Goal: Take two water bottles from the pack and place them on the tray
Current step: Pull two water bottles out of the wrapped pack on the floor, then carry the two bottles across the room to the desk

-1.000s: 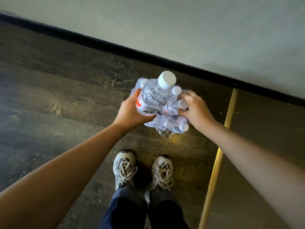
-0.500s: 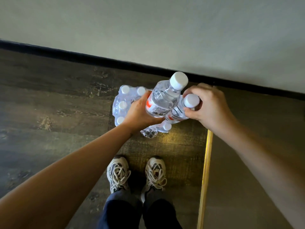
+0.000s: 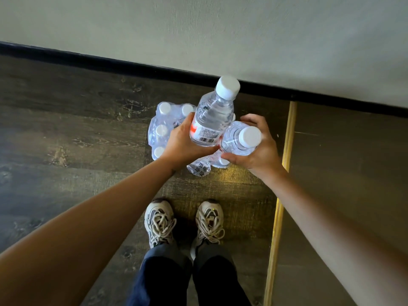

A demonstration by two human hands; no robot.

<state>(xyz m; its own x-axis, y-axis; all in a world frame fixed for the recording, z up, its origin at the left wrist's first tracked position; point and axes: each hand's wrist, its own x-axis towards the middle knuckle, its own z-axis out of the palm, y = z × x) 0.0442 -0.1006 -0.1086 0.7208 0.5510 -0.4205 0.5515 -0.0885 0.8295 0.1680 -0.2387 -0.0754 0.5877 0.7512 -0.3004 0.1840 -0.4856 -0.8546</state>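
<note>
**Two bottles in hand above the pack**

From the head camera we look straight down past our own arms to the floor (image 3: 66, 133), dark wood planks that meet a pale wall (image 3: 198, 29) along a black baseboard (image 3: 110, 64). A yellow strip (image 3: 280, 195) runs across the floor on the right, away from the wall.

Our left hand (image 3: 181, 144) is wrapped around the lower body of one water bottle (image 3: 213, 118); the fingers are curled closed on it, covering part of its label with the red-orange patch, while the barcode shows. This bottle is tilted, with its white cap (image 3: 227, 87) pointing up and away toward the baseboard.

Our right hand (image 3: 258, 149) holds a second bottle (image 3: 237, 141) just beside the first, the two bottles touching or nearly so. The fingers are closed around its body, and its white cap (image 3: 250, 136) faces almost straight at us.

Beneath both hands the shrink-wrapped pack (image 3: 161, 131) sits on the floor near the wall, several white caps showing through the clear wrap on its left side. A loose flap of printed plastic (image 3: 198, 168) hangs out at its near edge. Both held bottles are above the pack.

At the bottom of the view we see our two laced sneakers (image 3: 160, 221) and dark trouser legs (image 3: 163, 277), standing just short of the pack.
</note>
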